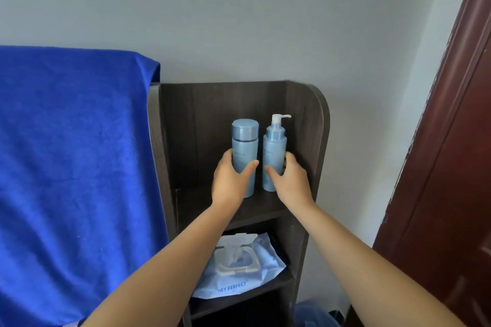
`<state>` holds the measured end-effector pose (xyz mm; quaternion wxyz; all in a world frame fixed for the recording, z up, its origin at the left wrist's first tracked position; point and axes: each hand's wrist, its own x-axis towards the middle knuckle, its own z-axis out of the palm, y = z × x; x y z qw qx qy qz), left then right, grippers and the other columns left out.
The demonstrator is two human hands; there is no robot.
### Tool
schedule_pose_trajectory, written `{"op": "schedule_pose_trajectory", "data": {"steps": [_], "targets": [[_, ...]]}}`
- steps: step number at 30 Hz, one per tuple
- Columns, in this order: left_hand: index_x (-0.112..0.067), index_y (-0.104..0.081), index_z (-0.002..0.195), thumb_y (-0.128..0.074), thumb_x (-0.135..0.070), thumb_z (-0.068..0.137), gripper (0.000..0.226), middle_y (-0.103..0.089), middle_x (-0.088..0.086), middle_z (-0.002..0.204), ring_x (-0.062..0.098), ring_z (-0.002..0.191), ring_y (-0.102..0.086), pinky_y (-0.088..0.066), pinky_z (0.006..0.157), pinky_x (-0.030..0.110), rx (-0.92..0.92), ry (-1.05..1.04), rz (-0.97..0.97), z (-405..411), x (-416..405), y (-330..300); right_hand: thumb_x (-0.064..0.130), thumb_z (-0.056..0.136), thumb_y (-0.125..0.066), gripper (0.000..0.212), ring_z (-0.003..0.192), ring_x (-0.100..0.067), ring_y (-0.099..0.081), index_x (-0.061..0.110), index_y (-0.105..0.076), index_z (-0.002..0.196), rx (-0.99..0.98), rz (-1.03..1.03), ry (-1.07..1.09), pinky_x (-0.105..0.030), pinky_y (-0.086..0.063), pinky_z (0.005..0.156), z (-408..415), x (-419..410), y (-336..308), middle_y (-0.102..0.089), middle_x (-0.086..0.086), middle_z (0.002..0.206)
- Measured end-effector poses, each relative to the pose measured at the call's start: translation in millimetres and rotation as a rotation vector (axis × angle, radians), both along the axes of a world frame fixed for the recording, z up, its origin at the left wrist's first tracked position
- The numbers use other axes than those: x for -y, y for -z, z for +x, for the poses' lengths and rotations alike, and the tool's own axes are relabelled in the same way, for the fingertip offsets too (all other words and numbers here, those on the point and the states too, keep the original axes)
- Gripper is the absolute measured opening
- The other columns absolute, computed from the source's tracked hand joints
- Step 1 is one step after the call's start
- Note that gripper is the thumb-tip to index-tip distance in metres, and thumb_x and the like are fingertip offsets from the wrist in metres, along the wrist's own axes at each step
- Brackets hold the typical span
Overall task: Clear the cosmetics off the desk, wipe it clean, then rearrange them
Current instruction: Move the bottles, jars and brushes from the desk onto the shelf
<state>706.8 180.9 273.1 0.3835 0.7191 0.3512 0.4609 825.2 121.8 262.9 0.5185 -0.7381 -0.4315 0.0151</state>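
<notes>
Two light blue cosmetic bottles stand upright side by side on the top shelf [263,207] of a dark wooden stand. My left hand [229,180] wraps around the lower part of the capped bottle [244,141]. My right hand [291,180] wraps around the lower part of the pump bottle [275,148], which has a white pump head. Both bottles rest on the shelf surface. The stand's side panel [316,127] rises just right of the pump bottle.
A pack of wet wipes [239,265] with its lid open lies on the shelf below. A blue towel [71,167] hangs over furniture on the left. A dark red door [451,154] stands at the right, with a pale wall behind.
</notes>
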Motion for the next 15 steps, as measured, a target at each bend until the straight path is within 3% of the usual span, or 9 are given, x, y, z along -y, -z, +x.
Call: {"op": "schedule_pose_trajectory", "data": {"steps": [5, 15], "targets": [[-0.017, -0.039, 0.135, -0.060, -0.024, 0.088, 0.053, -0.049, 0.005, 0.130, 0.016, 0.115, -0.049, -0.039, 0.089, 0.024, -0.157, 0.002, 0.032, -9, -2, 20, 0.022, 0.088, -0.062, 0.058, 0.119, -0.022, -0.052, 0.014, -0.034, 0.138, 0.007, 0.015, 0.015, -0.038, -0.047, 0.098, 0, -1, 16, -0.052, -0.008, 0.134], [-0.016, -0.039, 0.126, -0.063, -0.023, 0.086, 0.047, -0.051, 0.006, 0.126, 0.020, 0.111, -0.051, -0.047, 0.090, 0.035, -0.147, -0.044, -0.032, 19, -16, 17, 0.017, 0.090, -0.058, 0.053, 0.118, -0.027, -0.055, 0.006, -0.037, 0.137, -0.063, 0.018, 0.091, -0.038, -0.047, 0.097, 9, -23, 20, -0.055, -0.015, 0.131]]}}
